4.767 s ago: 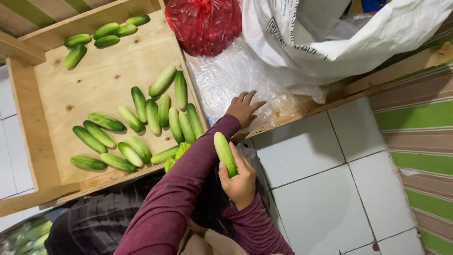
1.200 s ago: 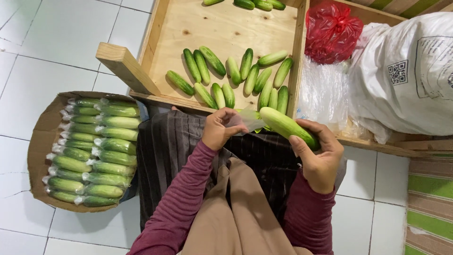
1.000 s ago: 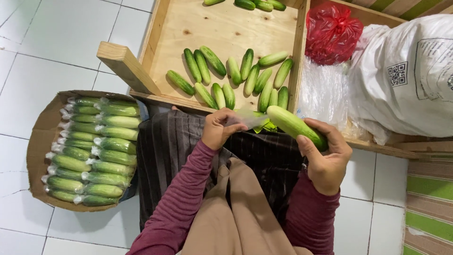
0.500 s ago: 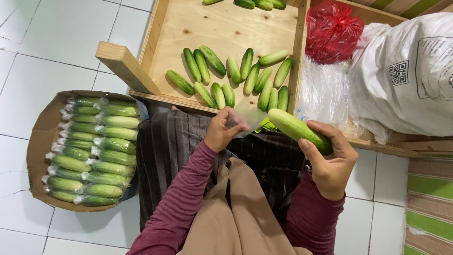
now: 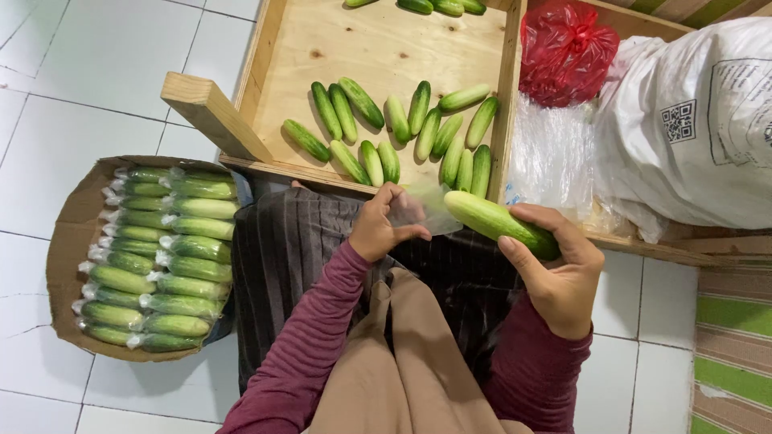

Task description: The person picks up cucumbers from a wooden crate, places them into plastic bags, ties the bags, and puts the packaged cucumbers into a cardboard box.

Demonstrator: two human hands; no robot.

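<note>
1. Bagging step: right hand [image 5: 563, 277] grips a cucumber [image 5: 498, 224] by its far end, tip aimed at a clear bag [image 5: 422, 210] pinched shut-fingered in the left hand [image 5: 378, 229], over the lap.
2. Next move, as I judge it: bag mouth must open and line up with the tip before sliding.
3. Versus 1.2 s ago: cucumber sits lower and nearer the bag; crate [image 5: 386, 52] and box [image 5: 68, 241] of wrapped ones unchanged.
</note>
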